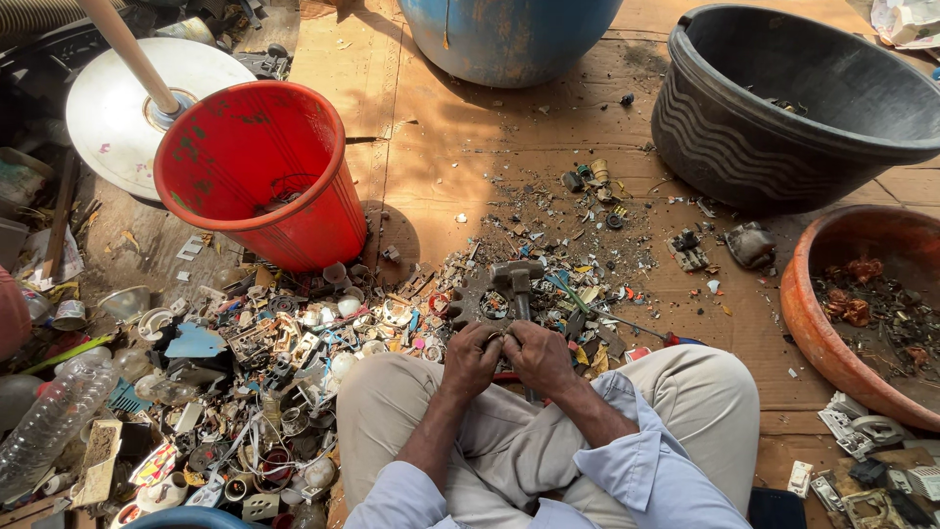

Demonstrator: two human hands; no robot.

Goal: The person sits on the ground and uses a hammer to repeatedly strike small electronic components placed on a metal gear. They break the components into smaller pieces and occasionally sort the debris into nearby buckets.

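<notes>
A small scrap piece (505, 336) is gripped between the left hand (471, 360) and right hand (540, 357), just before a hammer (517, 278) on the floor (460, 127).

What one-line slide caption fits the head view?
Both hands grip a small part above a scrap pile, red bucket nearby.

Both hands' grip hides a small part (505, 338); the blue drum (509, 34) is cut off by the top edge
</notes>
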